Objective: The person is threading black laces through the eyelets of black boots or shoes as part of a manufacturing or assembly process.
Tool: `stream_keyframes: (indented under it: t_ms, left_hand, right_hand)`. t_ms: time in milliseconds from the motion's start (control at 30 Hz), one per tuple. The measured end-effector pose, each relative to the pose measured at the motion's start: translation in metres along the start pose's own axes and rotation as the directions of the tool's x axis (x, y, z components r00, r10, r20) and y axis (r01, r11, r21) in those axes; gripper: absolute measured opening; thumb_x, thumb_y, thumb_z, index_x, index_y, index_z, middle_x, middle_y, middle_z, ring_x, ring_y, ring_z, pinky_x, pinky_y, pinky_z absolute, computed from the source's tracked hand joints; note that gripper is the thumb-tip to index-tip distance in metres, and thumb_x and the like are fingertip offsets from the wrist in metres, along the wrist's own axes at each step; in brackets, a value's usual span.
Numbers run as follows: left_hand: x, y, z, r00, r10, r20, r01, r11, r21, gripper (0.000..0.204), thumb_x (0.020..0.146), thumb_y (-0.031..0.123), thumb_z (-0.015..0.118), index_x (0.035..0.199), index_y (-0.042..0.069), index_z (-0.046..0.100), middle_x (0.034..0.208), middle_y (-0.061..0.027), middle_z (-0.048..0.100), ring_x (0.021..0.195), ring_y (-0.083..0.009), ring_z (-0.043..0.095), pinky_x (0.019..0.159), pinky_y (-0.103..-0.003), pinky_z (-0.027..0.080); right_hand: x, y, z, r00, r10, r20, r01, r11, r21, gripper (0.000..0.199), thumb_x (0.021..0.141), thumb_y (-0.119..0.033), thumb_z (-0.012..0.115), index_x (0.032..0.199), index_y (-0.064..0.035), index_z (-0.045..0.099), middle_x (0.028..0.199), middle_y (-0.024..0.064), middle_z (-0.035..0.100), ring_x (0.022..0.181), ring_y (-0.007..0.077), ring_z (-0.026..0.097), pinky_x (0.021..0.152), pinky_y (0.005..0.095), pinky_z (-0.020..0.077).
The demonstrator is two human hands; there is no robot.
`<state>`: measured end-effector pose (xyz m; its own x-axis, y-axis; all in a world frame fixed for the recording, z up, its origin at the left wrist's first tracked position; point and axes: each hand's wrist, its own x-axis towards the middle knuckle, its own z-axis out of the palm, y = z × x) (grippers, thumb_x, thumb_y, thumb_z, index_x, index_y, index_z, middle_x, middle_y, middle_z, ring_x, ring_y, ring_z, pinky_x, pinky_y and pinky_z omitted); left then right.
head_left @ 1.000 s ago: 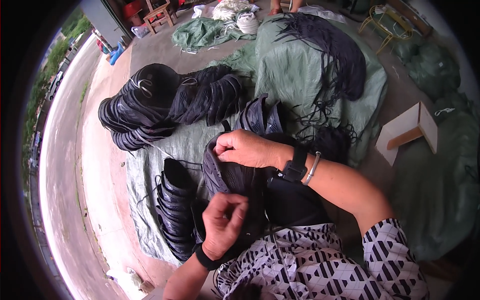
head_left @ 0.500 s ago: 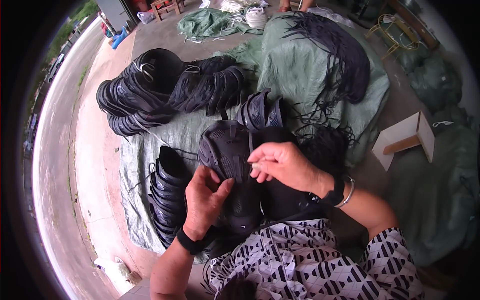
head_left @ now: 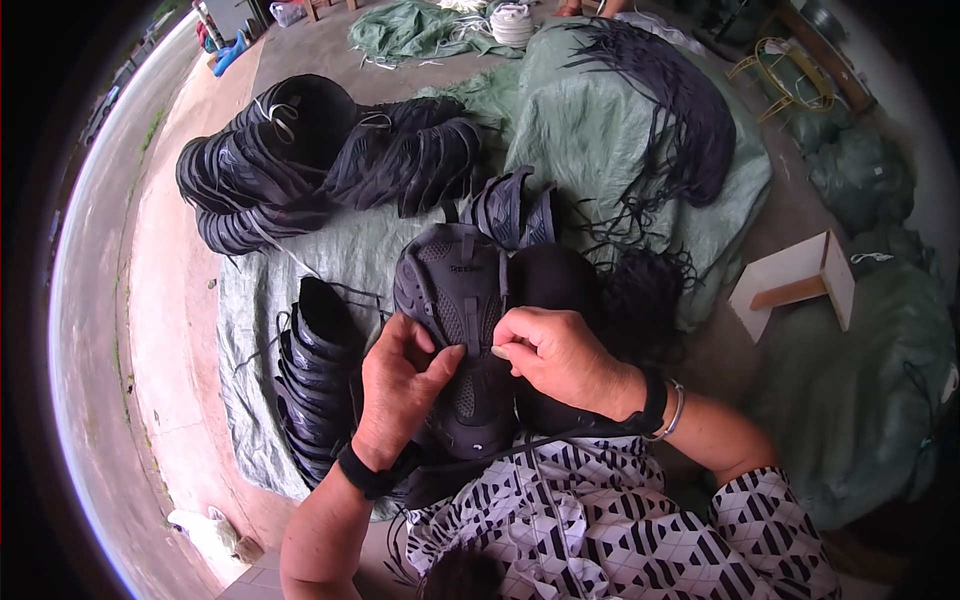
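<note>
Over a green tarp [head_left: 330,260], both hands pinch a black shoe upper [head_left: 462,300].

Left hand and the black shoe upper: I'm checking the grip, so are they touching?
Touching. The head view shows the left hand lying on the black shoe upper, its fingers pressed against the mesh beside the right hand.

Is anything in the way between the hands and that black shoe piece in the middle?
Nothing visible. The left hand and right hand both rest directly on the black shoe upper, fingers pinching at its middle. The stack of black pieces lies off to the left.
</note>
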<state>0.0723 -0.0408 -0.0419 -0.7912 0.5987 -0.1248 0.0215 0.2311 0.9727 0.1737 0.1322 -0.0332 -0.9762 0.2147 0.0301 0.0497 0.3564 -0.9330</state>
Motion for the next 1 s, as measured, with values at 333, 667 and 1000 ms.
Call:
stream_keyframes:
  t_ms: [333, 667, 1000]
  left_hand:
    - [-0.008, 0.001, 0.002, 0.992, 0.115, -0.056, -0.106, 0.982, 0.155, 0.027, 0.078, 0.008, 0.071, 0.084, 0.004, 0.046, 0.066, -0.0011, 0.048, 0.06, -0.0071, 0.044, 0.056, -0.022, 0.04]
    - [-0.032, -0.002, 0.002, 0.899, 0.437, 0.014, -0.398, 0.806, 0.437, 0.037, 0.076, -0.006, 0.066, 0.111, 0.005, 0.058, 0.072, -0.0034, 0.045, 0.06, -0.0125, 0.045, 0.055, -0.024, 0.04]
    - [-0.019, 0.016, -0.002, 0.843, 0.504, 0.188, -0.49, 0.574, 0.657, 0.015, 0.078, 0.008, 0.067, 0.092, 0.01, 0.061, 0.073, -0.0055, 0.058, 0.06, -0.0252, 0.061, 0.049, -0.034, 0.049]
  right_hand:
    - [-0.002, -0.005, 0.018, 0.958, 0.285, 0.044, -0.284, 0.904, 0.319, 0.007, 0.087, -0.007, 0.062, 0.087, 0.0001, 0.06, 0.068, -0.0009, 0.059, 0.06, 0.0031, 0.055, 0.049, 0.0203, 0.0457]
    - [-0.005, 0.003, 0.014, 0.968, -0.24, -0.076, 0.207, 0.931, -0.301, 0.013, 0.08, -0.002, 0.062, 0.091, -0.0017, 0.054, 0.08, 0.0137, 0.063, 0.071, 0.0274, 0.064, 0.06, 0.0332, 0.0502]
    - [-0.005, -0.003, 0.014, 0.971, 0.236, 0.039, -0.239, 0.946, 0.221, 0.006, 0.084, -0.005, 0.061, 0.086, 0.0002, 0.06, 0.066, 0.0051, 0.061, 0.06, 0.0096, 0.058, 0.055, 0.0258, 0.0469]
